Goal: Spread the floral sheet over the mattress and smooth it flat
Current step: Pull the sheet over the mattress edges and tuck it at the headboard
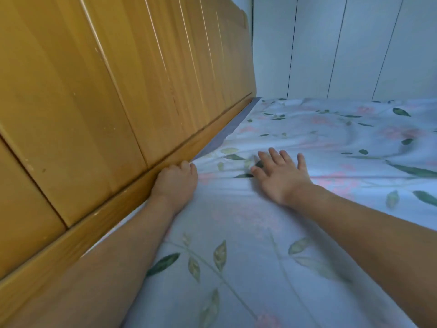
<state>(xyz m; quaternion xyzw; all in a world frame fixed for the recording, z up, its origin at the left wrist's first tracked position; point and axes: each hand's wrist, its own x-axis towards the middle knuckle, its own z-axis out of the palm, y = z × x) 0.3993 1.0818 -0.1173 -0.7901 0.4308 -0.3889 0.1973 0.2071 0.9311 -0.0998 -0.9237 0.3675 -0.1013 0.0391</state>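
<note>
The floral sheet [319, 138] lay wrinkled over the mattress [233, 125]. Its edge was pinched by the left hand [176, 179]; the right hand [281, 175] was pressed flat, fingers spread. Uneven pulling risked re-exposing the mattress strip.

Left: honey-coloured wooden headboard [99, 91] of vertical slats, bottom rail scuffed.
Far: pale panelled wall [354, 43], dark seams.
Light: soft, cool.

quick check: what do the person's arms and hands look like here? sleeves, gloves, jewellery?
Both forearms are bare right down to the frame's lower edge, with no sleeve in sight. The left hand and right hand wear no gloves, and no rings, watch or bracelet show at the fingers or wrists.
</note>
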